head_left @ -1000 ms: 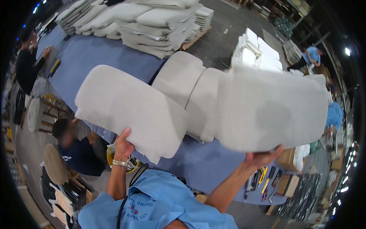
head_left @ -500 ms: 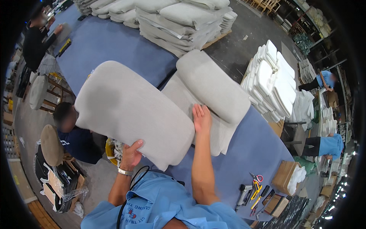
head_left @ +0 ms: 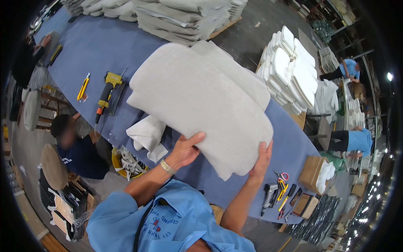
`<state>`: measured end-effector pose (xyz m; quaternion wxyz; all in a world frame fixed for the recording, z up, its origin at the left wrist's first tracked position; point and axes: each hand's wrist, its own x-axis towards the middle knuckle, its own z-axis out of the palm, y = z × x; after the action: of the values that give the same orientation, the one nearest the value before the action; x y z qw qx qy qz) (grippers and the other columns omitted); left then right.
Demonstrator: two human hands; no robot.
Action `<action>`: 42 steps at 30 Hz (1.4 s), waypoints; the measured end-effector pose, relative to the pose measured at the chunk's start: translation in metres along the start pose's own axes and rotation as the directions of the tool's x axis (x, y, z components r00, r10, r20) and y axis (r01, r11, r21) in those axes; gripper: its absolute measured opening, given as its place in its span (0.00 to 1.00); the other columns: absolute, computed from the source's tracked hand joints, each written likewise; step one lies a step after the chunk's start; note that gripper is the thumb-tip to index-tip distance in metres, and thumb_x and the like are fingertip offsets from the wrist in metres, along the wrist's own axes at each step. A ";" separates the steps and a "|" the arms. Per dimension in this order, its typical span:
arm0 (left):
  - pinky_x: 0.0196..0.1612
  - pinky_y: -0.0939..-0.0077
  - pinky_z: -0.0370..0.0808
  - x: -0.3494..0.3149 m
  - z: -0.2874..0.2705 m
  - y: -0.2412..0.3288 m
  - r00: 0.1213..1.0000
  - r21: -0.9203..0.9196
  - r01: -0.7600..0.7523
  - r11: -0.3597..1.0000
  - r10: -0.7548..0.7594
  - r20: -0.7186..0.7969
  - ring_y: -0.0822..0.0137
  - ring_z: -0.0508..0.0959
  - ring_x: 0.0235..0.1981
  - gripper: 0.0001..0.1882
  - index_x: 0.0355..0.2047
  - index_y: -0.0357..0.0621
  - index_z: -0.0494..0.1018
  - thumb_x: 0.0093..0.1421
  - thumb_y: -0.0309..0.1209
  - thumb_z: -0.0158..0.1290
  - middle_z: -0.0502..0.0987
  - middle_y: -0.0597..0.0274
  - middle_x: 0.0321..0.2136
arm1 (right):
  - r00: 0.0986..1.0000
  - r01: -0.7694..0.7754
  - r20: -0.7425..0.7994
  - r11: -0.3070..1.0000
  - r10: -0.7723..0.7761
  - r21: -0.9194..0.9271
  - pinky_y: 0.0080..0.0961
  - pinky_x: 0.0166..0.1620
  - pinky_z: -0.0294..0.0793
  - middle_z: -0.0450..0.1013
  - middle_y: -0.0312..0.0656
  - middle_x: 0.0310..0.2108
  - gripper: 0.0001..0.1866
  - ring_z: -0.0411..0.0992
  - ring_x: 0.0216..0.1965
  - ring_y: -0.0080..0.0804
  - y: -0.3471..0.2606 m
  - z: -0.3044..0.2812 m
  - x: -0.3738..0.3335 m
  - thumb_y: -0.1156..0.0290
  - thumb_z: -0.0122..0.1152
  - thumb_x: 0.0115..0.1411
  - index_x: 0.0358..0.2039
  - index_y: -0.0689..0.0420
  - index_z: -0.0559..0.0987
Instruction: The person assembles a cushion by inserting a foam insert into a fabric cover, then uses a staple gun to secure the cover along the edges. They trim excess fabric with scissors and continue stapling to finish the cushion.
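Observation:
A light grey fabric-covered cushion [head_left: 201,92] with loose cloth along its near edge hangs tilted over the blue table. My left hand [head_left: 185,150] grips that near edge, thumb on top and fingers underneath. At the right end, my right hand [head_left: 262,159] holds the cushion's edge, with some fingers hidden below. A second grey cushion [head_left: 258,86] lies mostly covered behind the first. Beside my left hand, a folded piece of pale cloth [head_left: 147,133] rests on the table.
A yellow-black air stapler [head_left: 107,92] and a yellow cutter [head_left: 84,87] lie on the table [head_left: 126,46]. Scissors [head_left: 282,176], a grey staple gun [head_left: 270,195] and a cardboard box [head_left: 312,173] sit right. Stacked grey cushions [head_left: 176,21] stand behind; a person [head_left: 77,147] sits left.
The held cushion has moved right, over the second one, uncovering the air stapler, cutter and pale cloth. My right hand has shifted from between the cushions to the held cushion's right end.

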<state>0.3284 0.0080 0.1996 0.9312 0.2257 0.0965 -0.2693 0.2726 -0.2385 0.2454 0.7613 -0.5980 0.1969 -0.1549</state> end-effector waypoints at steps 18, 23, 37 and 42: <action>0.66 0.50 0.68 0.040 -0.064 -0.032 0.943 0.071 0.269 0.961 -0.248 -0.221 0.59 0.72 0.63 0.36 0.66 0.45 0.64 0.64 0.46 0.63 0.73 0.60 0.61 | 0.949 -0.295 -0.165 0.939 0.268 -0.175 0.39 0.60 0.72 0.73 0.51 0.57 0.34 0.73 0.57 0.42 0.043 -0.058 0.168 0.53 0.62 0.69 0.64 0.68 0.69; 0.59 0.51 0.77 0.049 -0.069 -0.029 0.948 0.145 0.258 0.955 -0.221 -0.231 0.56 0.80 0.55 0.35 0.65 0.39 0.64 0.63 0.39 0.65 0.77 0.52 0.56 | 0.863 -0.504 -0.184 0.820 0.470 -0.272 0.39 0.55 0.77 0.73 0.51 0.58 0.39 0.76 0.53 0.45 0.047 -0.038 0.246 0.53 0.67 0.65 0.64 0.70 0.66; 0.54 0.62 0.81 0.072 -0.033 -0.016 0.966 0.200 0.213 0.956 -0.176 -0.191 0.62 0.80 0.53 0.32 0.64 0.39 0.65 0.64 0.36 0.64 0.77 0.56 0.55 | 0.737 0.647 0.212 0.577 -0.642 -0.499 0.24 0.49 0.74 0.80 0.40 0.42 0.17 0.76 0.42 0.26 -0.181 0.060 0.207 0.71 0.72 0.61 0.48 0.65 0.80; 0.54 0.65 0.80 0.094 -0.036 -0.027 0.956 0.285 0.251 0.925 -0.191 -0.222 0.64 0.79 0.55 0.41 0.67 0.41 0.60 0.61 0.43 0.67 0.74 0.54 0.59 | 0.780 0.589 -0.041 0.755 -0.624 -0.287 0.37 0.47 0.83 0.75 0.53 0.54 0.26 0.79 0.46 0.40 -0.206 -0.005 0.169 0.69 0.68 0.64 0.58 0.67 0.73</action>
<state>0.3905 -0.0385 0.1297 0.8341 0.3815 0.1663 -0.3620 0.4179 -0.3717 0.4250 0.5699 -0.7116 0.0611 -0.4064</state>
